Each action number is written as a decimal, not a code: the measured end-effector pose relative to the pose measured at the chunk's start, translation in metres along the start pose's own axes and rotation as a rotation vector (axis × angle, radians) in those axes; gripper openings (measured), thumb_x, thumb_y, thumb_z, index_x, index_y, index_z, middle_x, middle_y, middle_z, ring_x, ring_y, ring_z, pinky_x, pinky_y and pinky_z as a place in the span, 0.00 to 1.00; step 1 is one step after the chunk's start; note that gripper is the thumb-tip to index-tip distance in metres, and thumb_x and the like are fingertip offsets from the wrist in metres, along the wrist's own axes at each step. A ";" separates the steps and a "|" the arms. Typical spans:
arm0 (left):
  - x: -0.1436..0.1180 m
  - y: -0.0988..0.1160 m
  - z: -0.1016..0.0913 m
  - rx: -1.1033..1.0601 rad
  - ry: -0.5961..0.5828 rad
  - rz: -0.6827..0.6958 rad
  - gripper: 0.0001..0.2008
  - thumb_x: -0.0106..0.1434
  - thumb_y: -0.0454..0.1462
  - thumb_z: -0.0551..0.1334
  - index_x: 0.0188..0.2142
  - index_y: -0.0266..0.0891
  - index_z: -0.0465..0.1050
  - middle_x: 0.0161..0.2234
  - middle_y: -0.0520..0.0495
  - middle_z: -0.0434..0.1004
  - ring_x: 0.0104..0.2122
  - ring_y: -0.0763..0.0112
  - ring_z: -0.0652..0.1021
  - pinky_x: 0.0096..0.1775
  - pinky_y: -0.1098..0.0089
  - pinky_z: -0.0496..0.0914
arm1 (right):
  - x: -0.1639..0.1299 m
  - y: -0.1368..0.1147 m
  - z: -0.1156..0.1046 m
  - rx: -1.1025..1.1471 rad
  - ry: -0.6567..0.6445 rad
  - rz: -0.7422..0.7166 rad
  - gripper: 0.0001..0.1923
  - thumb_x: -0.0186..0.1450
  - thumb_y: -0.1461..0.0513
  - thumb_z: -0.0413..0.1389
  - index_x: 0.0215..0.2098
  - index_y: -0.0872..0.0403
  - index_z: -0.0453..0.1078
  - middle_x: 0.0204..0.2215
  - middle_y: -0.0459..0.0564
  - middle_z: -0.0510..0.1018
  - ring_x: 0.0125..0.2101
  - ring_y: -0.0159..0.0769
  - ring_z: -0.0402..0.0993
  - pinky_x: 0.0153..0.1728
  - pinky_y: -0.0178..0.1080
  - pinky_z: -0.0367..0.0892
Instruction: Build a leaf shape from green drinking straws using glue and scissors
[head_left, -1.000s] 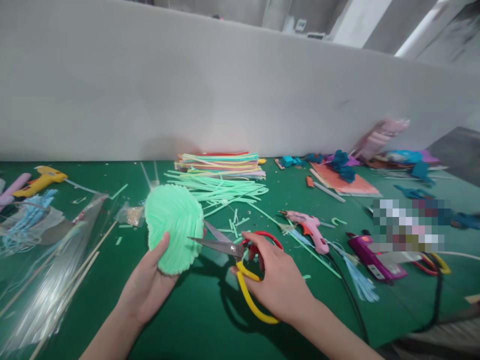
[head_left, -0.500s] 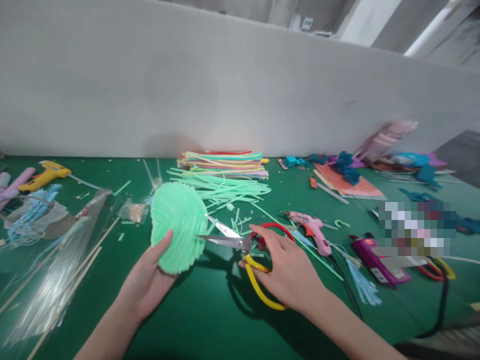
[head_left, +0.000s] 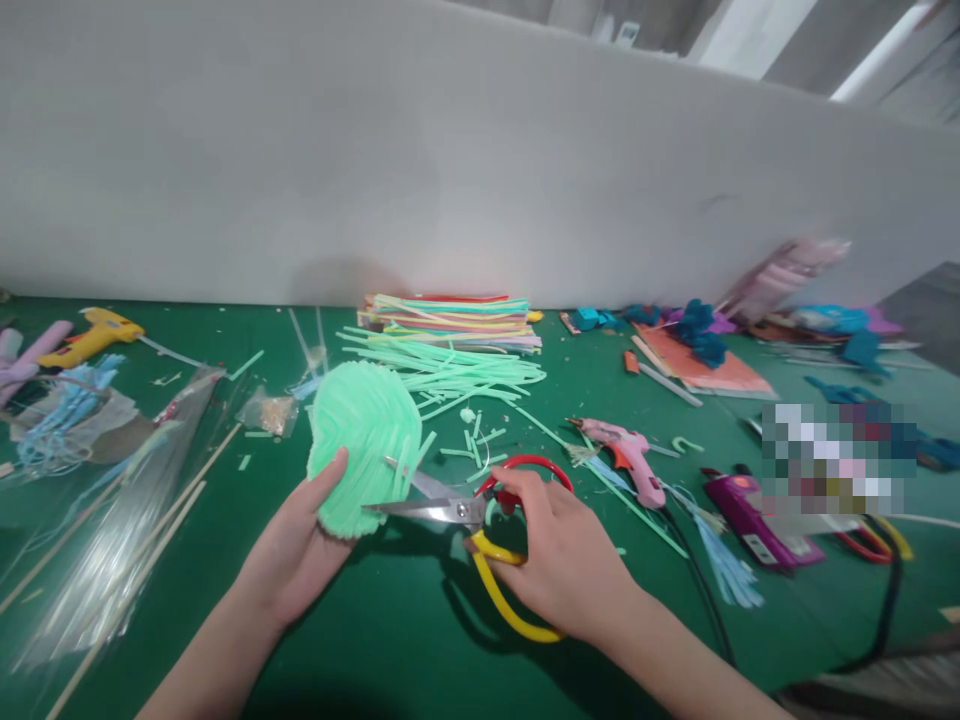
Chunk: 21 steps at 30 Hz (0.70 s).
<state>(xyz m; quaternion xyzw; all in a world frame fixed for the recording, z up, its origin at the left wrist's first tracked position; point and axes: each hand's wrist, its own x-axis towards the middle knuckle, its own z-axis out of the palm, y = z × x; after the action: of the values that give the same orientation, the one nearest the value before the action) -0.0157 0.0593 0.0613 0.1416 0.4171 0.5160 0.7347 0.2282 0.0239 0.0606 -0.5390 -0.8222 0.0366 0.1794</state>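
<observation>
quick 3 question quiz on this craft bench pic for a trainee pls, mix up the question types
1. True or false: the left hand holds the green foam fan piece.
2. Which tool is in the right hand? A glue gun, B scissors, C pliers.
3. Fill in: the scissors have one red loop and one ____ loop.

Key: 1 true. 2 B; the pink glue gun lies apart on the green table. 3 yellow.
</observation>
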 end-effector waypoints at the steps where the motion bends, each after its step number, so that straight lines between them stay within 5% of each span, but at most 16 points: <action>1: 0.000 0.000 0.000 0.006 -0.012 -0.001 0.26 0.67 0.36 0.59 0.63 0.37 0.61 0.56 0.37 0.73 0.53 0.52 0.75 0.54 0.57 0.71 | 0.000 0.000 0.001 -0.016 0.006 -0.034 0.26 0.61 0.54 0.58 0.53 0.59 0.62 0.42 0.60 0.80 0.39 0.49 0.77 0.38 0.47 0.72; 7: -0.001 0.002 -0.003 0.019 -0.034 -0.046 0.27 0.66 0.38 0.60 0.63 0.37 0.62 0.57 0.36 0.72 0.56 0.50 0.72 0.58 0.53 0.66 | 0.001 0.003 0.002 -0.126 0.044 -0.206 0.24 0.63 0.55 0.56 0.53 0.61 0.64 0.36 0.59 0.80 0.34 0.47 0.77 0.34 0.46 0.72; 21: -0.002 0.004 -0.004 -0.012 -0.041 -0.032 0.26 0.66 0.38 0.60 0.63 0.40 0.62 0.58 0.41 0.71 0.57 0.54 0.72 0.56 0.60 0.69 | 0.002 0.003 0.001 -0.308 0.135 -0.312 0.14 0.67 0.64 0.46 0.47 0.61 0.69 0.27 0.53 0.80 0.22 0.37 0.74 0.21 0.37 0.61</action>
<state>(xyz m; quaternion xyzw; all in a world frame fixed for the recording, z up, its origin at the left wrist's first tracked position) -0.0211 0.0580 0.0625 0.1412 0.4013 0.5037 0.7519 0.2292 0.0275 0.0592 -0.4277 -0.8775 -0.1536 0.1530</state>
